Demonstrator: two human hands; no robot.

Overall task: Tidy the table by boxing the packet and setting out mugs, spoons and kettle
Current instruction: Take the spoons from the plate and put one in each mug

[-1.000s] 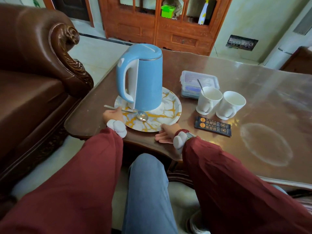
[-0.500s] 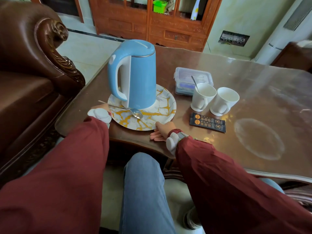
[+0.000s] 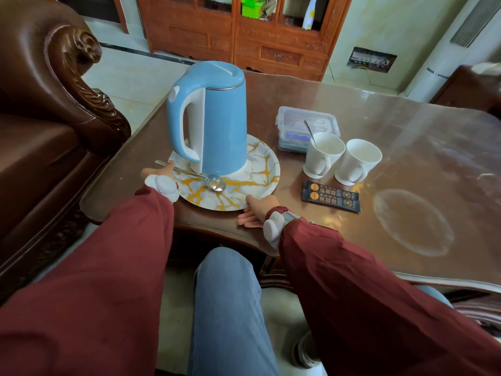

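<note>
A blue kettle (image 3: 217, 123) stands on a round white plate with gold veins (image 3: 260, 169) near the table's front left. A steel spoon (image 3: 214, 183) lies on the plate in front of the kettle. My left hand (image 3: 160, 173) rests at the plate's left rim by the spoon handle. My right hand (image 3: 256, 211) lies at the plate's near rim, fingers spread on the table. Two white mugs (image 3: 322, 156) (image 3: 357, 161) stand to the right, the left one with a spoon (image 3: 309, 130) in it. A dark packet (image 3: 330, 196) lies in front of them. A clear lidded box (image 3: 306, 123) sits behind.
The brown glass-topped table (image 3: 406, 147) has a pale ring mark (image 3: 412, 221) at the right. A brown leather sofa arm (image 3: 67, 77) stands close on the left. A wooden cabinet (image 3: 244, 31) is behind the table. My knee (image 3: 227, 294) is below the table edge.
Both hands stay at the plate's rims. The view has shifted slightly; the plate with the kettle and spoon sits a little closer to the table's front edge.
</note>
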